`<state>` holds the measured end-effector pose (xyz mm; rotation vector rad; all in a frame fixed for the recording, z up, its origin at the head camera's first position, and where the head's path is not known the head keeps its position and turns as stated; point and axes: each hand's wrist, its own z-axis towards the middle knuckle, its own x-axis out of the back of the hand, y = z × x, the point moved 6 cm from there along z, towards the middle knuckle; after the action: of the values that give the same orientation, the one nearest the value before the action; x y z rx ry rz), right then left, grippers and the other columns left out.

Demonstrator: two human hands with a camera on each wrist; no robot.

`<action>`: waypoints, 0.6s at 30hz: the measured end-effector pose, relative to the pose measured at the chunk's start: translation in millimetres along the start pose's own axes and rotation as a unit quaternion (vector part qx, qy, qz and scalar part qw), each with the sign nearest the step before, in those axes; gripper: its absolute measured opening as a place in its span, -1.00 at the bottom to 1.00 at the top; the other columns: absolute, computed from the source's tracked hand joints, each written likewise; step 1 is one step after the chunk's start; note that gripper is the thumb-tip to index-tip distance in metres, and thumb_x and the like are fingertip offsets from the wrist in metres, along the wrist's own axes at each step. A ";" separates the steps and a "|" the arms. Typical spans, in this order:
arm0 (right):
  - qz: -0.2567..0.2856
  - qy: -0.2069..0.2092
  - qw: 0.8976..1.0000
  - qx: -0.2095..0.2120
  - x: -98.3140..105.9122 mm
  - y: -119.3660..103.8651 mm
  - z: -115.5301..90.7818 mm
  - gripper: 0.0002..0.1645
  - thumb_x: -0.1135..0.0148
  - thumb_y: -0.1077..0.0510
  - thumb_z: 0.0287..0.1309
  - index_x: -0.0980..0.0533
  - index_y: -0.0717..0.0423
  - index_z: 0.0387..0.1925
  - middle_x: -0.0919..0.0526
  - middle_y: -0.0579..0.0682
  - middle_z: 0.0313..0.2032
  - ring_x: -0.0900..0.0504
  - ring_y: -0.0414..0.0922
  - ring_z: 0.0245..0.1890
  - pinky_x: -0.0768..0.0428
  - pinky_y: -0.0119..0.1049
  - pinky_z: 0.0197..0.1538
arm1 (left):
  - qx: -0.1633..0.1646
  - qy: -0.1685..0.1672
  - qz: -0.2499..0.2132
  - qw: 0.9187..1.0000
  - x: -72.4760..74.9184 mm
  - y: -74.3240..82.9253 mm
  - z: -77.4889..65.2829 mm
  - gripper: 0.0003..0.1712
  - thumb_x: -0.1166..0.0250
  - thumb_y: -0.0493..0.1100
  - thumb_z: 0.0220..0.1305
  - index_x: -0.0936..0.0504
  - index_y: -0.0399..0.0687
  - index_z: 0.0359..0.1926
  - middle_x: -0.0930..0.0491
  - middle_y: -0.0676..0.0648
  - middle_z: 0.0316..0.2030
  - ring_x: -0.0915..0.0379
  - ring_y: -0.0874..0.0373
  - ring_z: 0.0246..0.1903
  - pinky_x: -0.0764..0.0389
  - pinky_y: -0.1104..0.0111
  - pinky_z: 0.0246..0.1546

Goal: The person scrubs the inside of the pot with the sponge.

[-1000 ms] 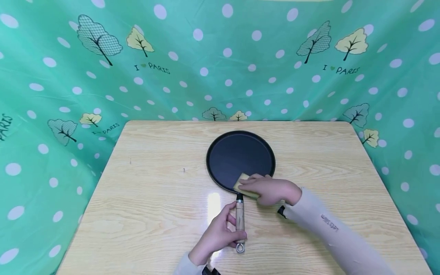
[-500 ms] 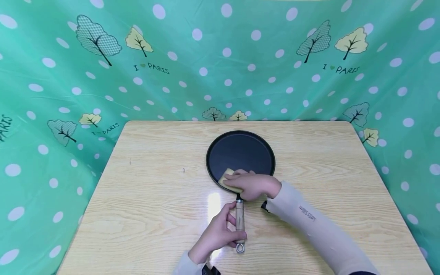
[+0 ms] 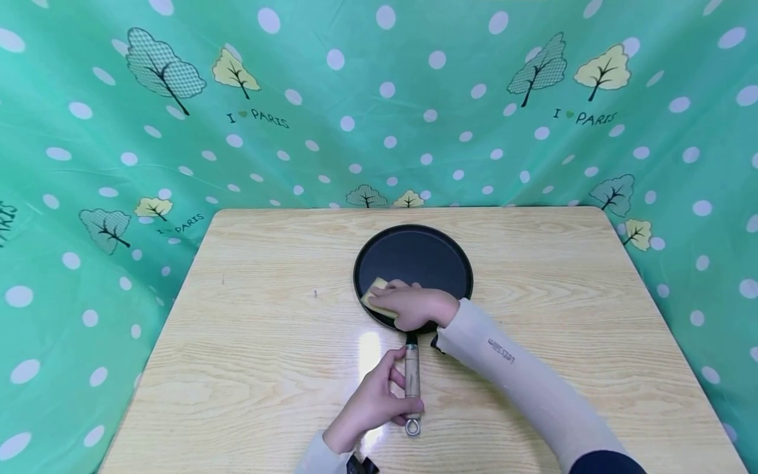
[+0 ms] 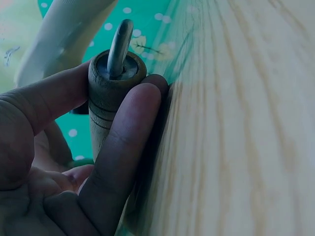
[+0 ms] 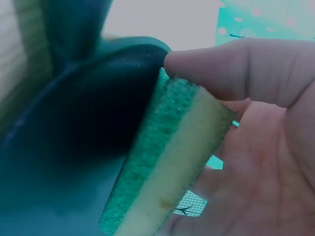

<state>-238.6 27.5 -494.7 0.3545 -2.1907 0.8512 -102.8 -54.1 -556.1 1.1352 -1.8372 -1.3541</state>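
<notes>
Green dotted cloth (image 3: 367, 146) hangs behind our pale wooden table (image 3: 254, 342), where a round black pan (image 3: 420, 257) lies with its handle (image 3: 412, 372) toward us. Our left hand (image 3: 374, 397) grips that handle near its metal ring (image 3: 412, 434). Our right hand (image 3: 412, 305) pinches a green and yellow sponge (image 5: 165, 157) at the pan's near left part; with the right wrist view so dim, we cannot tell how fully the sponge touches the pan.
</notes>
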 end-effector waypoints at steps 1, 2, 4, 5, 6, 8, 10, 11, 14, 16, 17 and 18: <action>0.004 0.001 1.000 -0.002 1.5 0.1 3.0 -0.08 -0.03 0.45 0.37 -0.15 -0.13 0.66 0.03 -0.09 0.67 0.10 -0.01 0.65 0.11 0.28 0.66 | 0.000 0.000 -0.001 1.000 -0.1 0.0 -0.2 0.09 -0.58 -0.35 0.14 -0.17 -0.21 0.60 -0.44 -0.19 -0.18 -0.55 0.16 -0.63 -0.82 0.23 -0.56; 0.007 0.002 1.000 -0.003 3.0 0.5 6.1 -0.08 -0.03 0.44 0.37 -0.14 -0.13 0.66 0.04 -0.09 0.68 0.11 0.00 0.66 0.13 0.29 0.66 | -0.001 0.000 -0.002 1.000 -0.3 0.1 -0.3 0.09 -0.58 -0.35 0.14 -0.17 -0.21 0.60 -0.43 -0.19 -0.18 -0.54 0.16 -0.64 -0.82 0.23 -0.56; 0.011 0.007 1.000 -0.007 5.7 2.3 12.5 -0.08 -0.02 0.43 0.39 -0.12 -0.13 0.67 0.07 -0.10 0.68 0.13 -0.01 0.66 0.15 0.29 0.66 | -0.002 -0.001 -0.002 1.000 -0.8 0.3 -0.3 0.09 -0.58 -0.35 0.14 -0.18 -0.19 0.60 -0.44 -0.19 -0.19 -0.53 0.17 -0.64 -0.82 0.24 -0.56; 0.012 0.009 1.000 -0.010 7.1 3.4 15.7 -0.08 -0.02 0.43 0.39 -0.12 -0.14 0.67 0.08 -0.11 0.68 0.15 0.00 0.66 0.16 0.30 0.66 | -0.002 -0.002 -0.001 1.000 -1.0 0.5 -0.3 0.09 -0.58 -0.35 0.14 -0.18 -0.19 0.60 -0.44 -0.19 -0.19 -0.52 0.18 -0.64 -0.82 0.24 -0.56; 0.010 0.011 1.000 -0.012 8.7 4.4 18.9 -0.09 -0.02 0.43 0.40 -0.11 -0.14 0.67 0.09 -0.12 0.69 0.15 0.00 0.67 0.16 0.30 0.66 | -0.001 -0.003 -0.001 1.000 -1.2 0.5 -0.2 0.09 -0.58 -0.35 0.14 -0.18 -0.18 0.60 -0.44 -0.18 -0.18 -0.52 0.18 -0.65 -0.82 0.24 -0.56; 0.004 0.015 1.000 -0.016 11.9 6.2 25.0 -0.09 -0.01 0.42 0.41 -0.11 -0.14 0.67 0.09 -0.13 0.69 0.17 -0.01 0.67 0.15 0.28 0.67 | 0.001 -0.003 -0.001 1.000 -1.3 0.3 -0.1 0.08 -0.58 -0.35 0.14 -0.19 -0.17 0.60 -0.44 -0.18 -0.18 -0.51 0.19 -0.65 -0.82 0.24 -0.56; 0.000 0.018 1.000 -0.019 15.7 6.9 30.6 -0.10 -0.01 0.41 0.43 -0.10 -0.14 0.68 0.09 -0.12 0.69 0.18 0.00 0.67 0.14 0.29 0.66 | 0.002 -0.001 -0.001 1.000 -0.9 -0.2 -0.1 0.08 -0.58 -0.35 0.14 -0.20 -0.17 0.60 -0.44 -0.18 -0.18 -0.51 0.19 -0.65 -0.82 0.24 -0.56; -0.002 0.018 1.000 -0.020 17.7 6.9 33.3 -0.10 -0.01 0.41 0.43 -0.10 -0.13 0.68 0.10 -0.11 0.69 0.19 0.01 0.67 0.15 0.30 0.66 | 0.003 0.001 -0.001 1.000 -0.5 -0.4 -0.2 0.08 -0.58 -0.36 0.13 -0.20 -0.16 0.59 -0.44 -0.18 -0.18 -0.52 0.19 -0.65 -0.82 0.23 -0.56; -0.008 0.022 0.999 -0.024 23.3 7.6 41.0 -0.10 0.00 0.42 0.43 -0.09 -0.11 0.68 0.12 -0.08 0.69 0.23 0.05 0.68 0.16 0.32 0.66 | 0.002 0.006 -0.003 1.000 0.8 -0.8 -0.6 0.09 -0.59 -0.36 0.12 -0.21 -0.16 0.59 -0.45 -0.18 -0.18 -0.53 0.17 -0.65 -0.83 0.21 -0.56; -0.013 0.025 0.999 -0.028 27.0 9.2 45.9 -0.09 0.01 0.43 0.43 -0.06 -0.10 0.68 0.15 -0.07 0.69 0.25 0.05 0.68 0.17 0.32 0.66 | 0.001 0.007 -0.003 1.000 1.3 -0.6 -0.9 0.09 -0.59 -0.36 0.11 -0.20 -0.15 0.59 -0.45 -0.18 -0.18 -0.54 0.16 -0.64 -0.83 0.20 -0.56; -0.016 0.028 0.999 -0.031 28.9 10.6 48.2 -0.08 0.01 0.43 0.42 -0.05 -0.10 0.69 0.16 -0.07 0.69 0.26 0.05 0.68 0.17 0.32 0.66 | 0.000 0.008 -0.003 1.000 1.6 -0.4 -1.1 0.09 -0.59 -0.36 0.11 -0.20 -0.14 0.59 -0.45 -0.18 -0.18 -0.54 0.16 -0.64 -0.83 0.19 -0.56; -0.017 0.032 0.999 -0.034 30.9 12.5 50.3 -0.08 0.01 0.44 0.42 -0.04 -0.10 0.69 0.16 -0.07 0.70 0.26 0.05 0.68 0.18 0.32 0.66 | -0.001 0.007 -0.004 1.000 1.6 -0.3 -1.2 0.10 -0.59 -0.36 0.11 -0.20 -0.14 0.60 -0.45 -0.18 -0.18 -0.54 0.15 -0.64 -0.83 0.19 -0.56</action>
<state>-293.4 3.3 -503.2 0.3260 -2.1434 0.7573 -102.5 -56.2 -556.1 1.1496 -1.8237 -1.3483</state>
